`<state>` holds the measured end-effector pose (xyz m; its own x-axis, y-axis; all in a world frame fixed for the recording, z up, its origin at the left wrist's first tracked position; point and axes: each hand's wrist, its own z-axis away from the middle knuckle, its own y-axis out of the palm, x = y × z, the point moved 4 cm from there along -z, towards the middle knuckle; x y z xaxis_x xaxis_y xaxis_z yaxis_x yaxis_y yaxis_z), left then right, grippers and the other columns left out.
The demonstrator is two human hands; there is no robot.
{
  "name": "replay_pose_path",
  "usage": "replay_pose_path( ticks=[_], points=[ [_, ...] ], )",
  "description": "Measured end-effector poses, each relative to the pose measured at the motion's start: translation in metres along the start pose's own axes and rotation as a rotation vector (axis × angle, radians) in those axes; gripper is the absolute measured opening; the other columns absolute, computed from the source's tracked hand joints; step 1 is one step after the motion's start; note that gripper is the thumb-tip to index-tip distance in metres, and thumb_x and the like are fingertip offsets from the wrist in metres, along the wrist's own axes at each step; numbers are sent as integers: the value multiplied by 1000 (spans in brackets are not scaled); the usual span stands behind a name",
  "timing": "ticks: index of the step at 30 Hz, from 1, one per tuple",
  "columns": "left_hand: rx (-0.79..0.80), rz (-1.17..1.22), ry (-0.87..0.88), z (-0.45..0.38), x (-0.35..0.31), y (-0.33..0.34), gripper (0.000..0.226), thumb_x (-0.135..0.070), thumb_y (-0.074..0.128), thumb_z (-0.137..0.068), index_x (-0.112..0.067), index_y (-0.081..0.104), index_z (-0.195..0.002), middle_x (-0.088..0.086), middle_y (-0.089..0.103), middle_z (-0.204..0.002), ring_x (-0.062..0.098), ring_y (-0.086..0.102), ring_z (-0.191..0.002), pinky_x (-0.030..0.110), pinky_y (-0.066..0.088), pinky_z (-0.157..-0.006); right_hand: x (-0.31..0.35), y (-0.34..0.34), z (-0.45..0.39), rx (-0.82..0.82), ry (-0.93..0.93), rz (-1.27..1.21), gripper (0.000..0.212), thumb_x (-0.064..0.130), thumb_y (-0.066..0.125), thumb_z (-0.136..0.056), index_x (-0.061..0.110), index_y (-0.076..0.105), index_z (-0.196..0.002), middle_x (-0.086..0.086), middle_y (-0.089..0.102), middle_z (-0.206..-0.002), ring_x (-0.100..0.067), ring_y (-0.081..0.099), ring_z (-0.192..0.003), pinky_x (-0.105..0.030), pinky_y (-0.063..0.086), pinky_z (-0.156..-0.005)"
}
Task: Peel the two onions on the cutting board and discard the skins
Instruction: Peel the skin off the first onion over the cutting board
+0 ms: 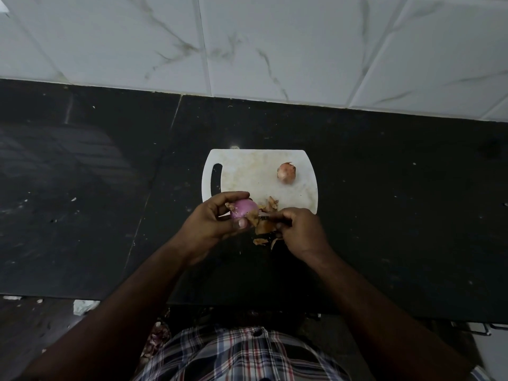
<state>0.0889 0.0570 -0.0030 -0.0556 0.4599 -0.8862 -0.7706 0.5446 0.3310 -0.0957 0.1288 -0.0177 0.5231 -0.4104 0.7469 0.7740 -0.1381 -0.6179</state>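
Littering cutting board (247,171): loose skins (270,203)

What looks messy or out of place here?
A few loose onion skins lie off the cutting board, on the dark counter by its near edge. Nothing else stands out.

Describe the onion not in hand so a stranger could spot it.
On the black counter lies a white cutting board. Near its far right corner sits the loose onion. Unlike the pink, mostly peeled onion in the left hand, it wears papery brown skin.
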Motion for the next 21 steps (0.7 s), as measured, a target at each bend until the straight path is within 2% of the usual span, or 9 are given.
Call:
replay_pose_path(
  ticks=[2,4,6,8,11,15,16,18,21],
  points=[
    [-34,-58,2,-1,0,-3,61,3,77,-70,-13,62,-127,9,66,-126,22,70,-108,30,58,-85,3,-3,1,32,-8,13,28,8,65,-93,20,74,-117,2,74,-115,-15,66,-110,-31,52,-98],
    [-76,-188,21,-1,0,-3,61,5,79,-72,-18,64,-126,5,64,-129,22,70,-108,33,58,-89,12,-7,3,8,-20,-148,32,22,70,-92,20,70,-124,4,72,-119,-11,66,-112,-33,54,-98],
    [-105,-321,49,-1,-2,-1,62,3,83,-71,-26,65,-123,1,62,-128,20,71,-106,28,58,-87,23,-6,6,33,29,-388,42,33,73,-88,18,66,-127,3,71,-116,-11,70,-103,-38,59,-90],
    [-107,-393,72,-2,-5,6,63,0,86,-69,-31,64,-119,-5,61,-125,13,71,-102,20,56,-82,33,0,9,84,89,-477,48,40,77,-83,19,65,-125,1,69,-109,-15,72,-94,-39,63,-77],
    [-105,-439,93,-2,-8,11,63,-1,87,-68,-28,63,-120,-6,62,-124,3,70,-99,16,55,-81,39,9,9,51,89,-518,37,33,84,-78,20,72,-111,-1,72,-103,-22,73,-92,-45,64,-70],
    [-110,-388,74,0,-14,9,60,6,82,-72,-17,63,-124,0,61,-123,-7,68,-95,13,54,-75,34,9,8,8,76,-629,33,13,79,-83,10,73,-115,-2,75,-104,-21,74,-93,-43,64,-74],
    [-109,-358,64,1,-13,8,59,8,80,-73,-15,63,-125,2,61,-124,-5,69,-94,14,54,-74,33,9,9,8,80,-662,28,10,77,-83,10,74,-111,-2,76,-101,-22,75,-90,-45,64,-74],
    [-106,-255,38,2,-8,6,58,11,77,-75,-14,63,-126,5,60,-127,9,72,-95,21,58,-76,33,9,8,-8,70,-684,18,6,76,-84,14,77,-100,-1,76,-94,-23,75,-86,-46,63,-73],
    [-97,-87,-6,4,1,3,58,10,76,-74,-14,63,-125,10,60,-130,27,72,-100,33,60,-84,33,8,7,-39,57,-658,17,-1,72,-85,12,77,-95,-5,76,-91,-22,75,-83,-39,63,-73]
  ],
)
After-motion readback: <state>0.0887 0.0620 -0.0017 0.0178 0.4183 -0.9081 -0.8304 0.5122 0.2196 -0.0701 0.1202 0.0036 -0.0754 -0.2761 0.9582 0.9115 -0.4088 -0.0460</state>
